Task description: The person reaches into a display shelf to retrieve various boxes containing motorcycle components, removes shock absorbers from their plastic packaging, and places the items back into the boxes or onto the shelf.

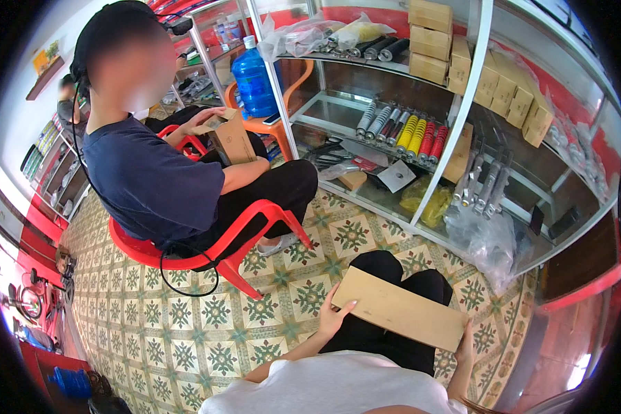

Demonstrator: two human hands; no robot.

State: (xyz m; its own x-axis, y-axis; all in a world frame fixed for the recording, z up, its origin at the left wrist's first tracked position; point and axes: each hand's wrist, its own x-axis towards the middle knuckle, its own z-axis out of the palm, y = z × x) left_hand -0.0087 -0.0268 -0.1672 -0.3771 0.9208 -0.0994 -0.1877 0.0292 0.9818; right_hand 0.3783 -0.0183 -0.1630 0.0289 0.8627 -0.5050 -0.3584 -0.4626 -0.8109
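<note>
A long, closed cardboard box (pixel 401 309) lies across my lap, tilted down to the right. My left hand (pixel 335 313) grips its left end, thumb on the top face and fingers at the edge. At the right end, my right hand (pixel 464 341) holds the box's short side; part of that hand is hidden behind the box. To the left, a co-worker in a dark T-shirt (pixel 150 181) sits on a red plastic chair (pixel 261 209) and holds a smaller cardboard box (pixel 233 138) with an open flap.
Ahead stands a metal-framed glass shelf unit (pixel 424 207) with shock absorbers (pixel 414 134), stacked small cardboard boxes (pixel 429 41) and plastic bags (pixel 484 243). An orange chair (pixel 279 135) bears a blue water bottle (pixel 256 83). Patterned floor tiles (pixel 259 310) extend to my left.
</note>
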